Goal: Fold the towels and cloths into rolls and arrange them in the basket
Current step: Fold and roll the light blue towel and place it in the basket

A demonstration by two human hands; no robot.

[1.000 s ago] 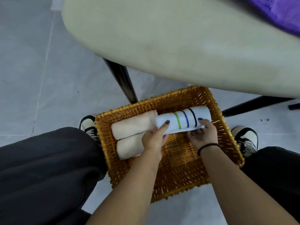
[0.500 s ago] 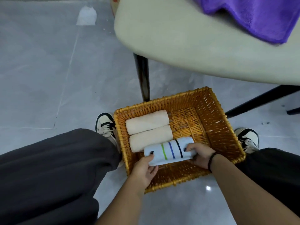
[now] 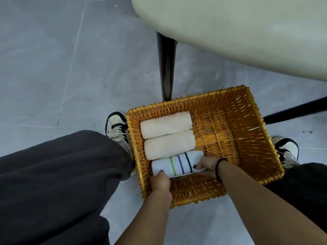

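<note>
An orange wicker basket [image 3: 251,121] stands on the floor between my feet. Two cream towel rolls [image 3: 166,127] [image 3: 169,146] lie side by side along its left half. Just in front of them lies a white rolled cloth [image 3: 177,165] with green, blue and black stripes. My right hand [image 3: 207,165] grips the right end of the striped roll, fingers curled round it. My left hand [image 3: 160,181] holds its left end, with the thumb on top. The roll touches the nearer cream roll.
A pale green table top [image 3: 238,32] overhangs the far side, on black legs [image 3: 166,68]. My dark trouser legs [image 3: 58,183] and sneakers [image 3: 116,126] flank the basket on the grey tiled floor. The basket's right half shows bare wicker.
The striped roll came down from above the cream rolls to the basket's front left, beside the second cream roll. Both hands stayed on its ends. The purple cloth left the view.
</note>
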